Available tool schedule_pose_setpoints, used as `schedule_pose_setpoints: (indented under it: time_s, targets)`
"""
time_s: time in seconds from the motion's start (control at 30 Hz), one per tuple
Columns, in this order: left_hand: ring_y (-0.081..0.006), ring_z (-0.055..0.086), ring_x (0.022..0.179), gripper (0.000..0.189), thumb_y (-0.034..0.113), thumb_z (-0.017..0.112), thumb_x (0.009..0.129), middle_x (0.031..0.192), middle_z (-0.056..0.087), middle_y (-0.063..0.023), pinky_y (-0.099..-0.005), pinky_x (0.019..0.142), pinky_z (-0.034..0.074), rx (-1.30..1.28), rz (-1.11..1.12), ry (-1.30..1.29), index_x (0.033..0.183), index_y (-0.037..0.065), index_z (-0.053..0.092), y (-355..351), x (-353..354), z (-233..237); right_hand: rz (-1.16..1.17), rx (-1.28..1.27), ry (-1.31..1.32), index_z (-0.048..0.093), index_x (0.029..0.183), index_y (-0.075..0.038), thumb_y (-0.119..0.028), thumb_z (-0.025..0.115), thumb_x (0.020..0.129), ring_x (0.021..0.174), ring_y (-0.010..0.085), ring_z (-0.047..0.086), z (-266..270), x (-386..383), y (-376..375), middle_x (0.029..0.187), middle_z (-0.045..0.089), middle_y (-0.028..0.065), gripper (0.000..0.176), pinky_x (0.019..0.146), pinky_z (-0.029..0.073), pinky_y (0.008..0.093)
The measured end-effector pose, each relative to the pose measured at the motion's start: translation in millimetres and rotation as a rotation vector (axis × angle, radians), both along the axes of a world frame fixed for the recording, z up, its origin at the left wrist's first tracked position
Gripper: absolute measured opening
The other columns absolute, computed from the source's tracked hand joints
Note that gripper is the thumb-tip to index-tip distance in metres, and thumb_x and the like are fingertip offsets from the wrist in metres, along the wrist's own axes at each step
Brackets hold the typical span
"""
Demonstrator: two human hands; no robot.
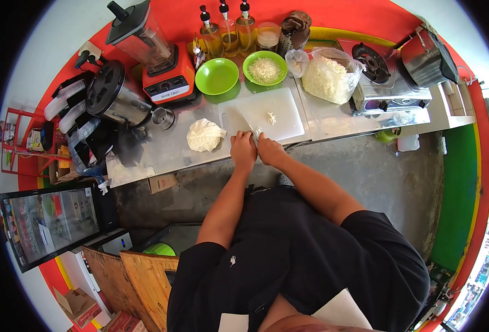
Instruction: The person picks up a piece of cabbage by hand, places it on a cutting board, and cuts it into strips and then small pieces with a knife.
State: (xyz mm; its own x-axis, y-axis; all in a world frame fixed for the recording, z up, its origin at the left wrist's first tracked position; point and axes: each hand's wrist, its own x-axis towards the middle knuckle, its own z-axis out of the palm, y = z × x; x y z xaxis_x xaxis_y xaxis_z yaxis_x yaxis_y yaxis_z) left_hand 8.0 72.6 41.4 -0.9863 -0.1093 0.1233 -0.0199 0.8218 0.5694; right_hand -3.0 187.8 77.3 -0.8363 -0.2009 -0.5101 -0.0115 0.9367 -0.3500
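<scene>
Both hands meet at the near edge of a white cutting board (286, 113). A knife (243, 115) lies slanted over the board, its blade pointing up and left and its handle end near the hands. My right hand (269, 149) is closed at the handle end, its grip partly hidden. My left hand (243, 148) is closed beside it, near small pale pieces; what its fingers hold is too small to make out. A little pile of pale shreds (271, 117) sits on the board. Left of the board rests a white plastic bag (205, 135).
Behind the board stand an empty green bowl (217, 76), a green bowl of pale shreds (265, 70) and a filled plastic bag (328, 77). A red blender (168, 83) is at the left, a gas stove (391, 91) at the right. Pump bottles (229, 36) line the wall.
</scene>
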Motion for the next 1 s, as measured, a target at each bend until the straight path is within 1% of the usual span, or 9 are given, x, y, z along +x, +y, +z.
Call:
schedule_pose_setpoints:
  time_s: [0.23, 0.37, 0.43, 0.53, 0.77, 0.97, 1.0]
  targets:
    - [-0.0306, 0.059, 0.102, 0.018, 0.015, 0.057, 0.094, 0.104, 0.064, -0.0039, -0.0434, 0.083, 0.054, 0.049, -0.003, -0.032, 0.104, 0.013, 0.072, -5, -4, -1, 0.006, 0.067, -0.004, 0.044, 0.113, 0.004, -0.004, 0.063, 0.089, 0.100, 0.0420, 0.071, 1, 23, 5, 0.103, 0.071, 0.0283, 0.031, 0.088, 0.057, 0.0475]
    - [-0.0313, 0.059, 0.102, 0.015, 0.014, 0.059, 0.094, 0.103, 0.065, -0.0052, -0.0443, 0.082, 0.054, 0.072, -0.009, -0.029, 0.102, 0.012, 0.072, -8, -5, 0, 0.005, 0.044, 0.005, 0.045, 0.112, 0.003, -0.003, 0.062, 0.089, 0.099, 0.0418, 0.071, 1, 12, 1, 0.103, 0.071, 0.0282, 0.029, 0.087, 0.057, 0.0472]
    - [-0.0320, 0.059, 0.101, 0.013, 0.015, 0.059, 0.093, 0.102, 0.065, -0.0064, -0.0455, 0.082, 0.053, 0.097, -0.009, -0.033, 0.099, 0.011, 0.071, -9, -6, 1, 0.042, 0.026, 0.050, 0.045, 0.112, 0.003, -0.002, 0.061, 0.089, 0.100, 0.0417, 0.071, 0, 1, -2, 0.104, 0.071, 0.0283, 0.028, 0.087, 0.057, 0.0473]
    - [-0.0346, 0.060, 0.097, 0.010, 0.015, 0.061, 0.091, 0.098, 0.065, -0.0087, -0.0461, 0.082, 0.052, 0.142, -0.013, -0.040, 0.095, 0.011, 0.070, -13, -8, 2, 0.042, 0.058, 0.010, 0.045, 0.112, 0.003, -0.002, 0.061, 0.090, 0.101, 0.0416, 0.071, 3, -6, -3, 0.105, 0.070, 0.0287, 0.028, 0.087, 0.057, 0.0472]
    - [-0.0345, 0.062, 0.096, 0.009, 0.016, 0.065, 0.089, 0.095, 0.065, -0.0091, -0.0473, 0.077, 0.053, 0.132, -0.049, -0.070, 0.094, 0.011, 0.070, -22, -16, -4, 0.013, 0.112, -0.037, 0.044, 0.112, 0.003, -0.002, 0.060, 0.089, 0.104, 0.0429, 0.070, -3, 18, 4, 0.105, 0.070, 0.0303, 0.028, 0.089, 0.057, 0.0480]
    - [-0.0339, 0.063, 0.091, 0.009, 0.013, 0.069, 0.086, 0.092, 0.065, -0.0086, -0.0469, 0.075, 0.052, 0.187, -0.146, -0.090, 0.094, 0.011, 0.070, -33, -22, -2, -0.029, 0.093, -0.009, 0.044, 0.112, 0.003, -0.003, 0.058, 0.091, 0.101, 0.0444, 0.070, 3, -2, -11, 0.102, 0.070, 0.0308, 0.026, 0.088, 0.056, 0.0503]
    - [-0.0341, 0.064, 0.090, 0.009, 0.013, 0.070, 0.085, 0.092, 0.065, -0.0086, -0.0472, 0.075, 0.052, 0.183, -0.156, -0.085, 0.094, 0.011, 0.070, -34, -24, -2, -0.042, 0.076, -0.014, 0.044, 0.112, 0.003, -0.005, 0.056, 0.091, 0.100, 0.0464, 0.069, 5, -1, -11, 0.101, 0.069, 0.0327, 0.025, 0.087, 0.055, 0.0531]
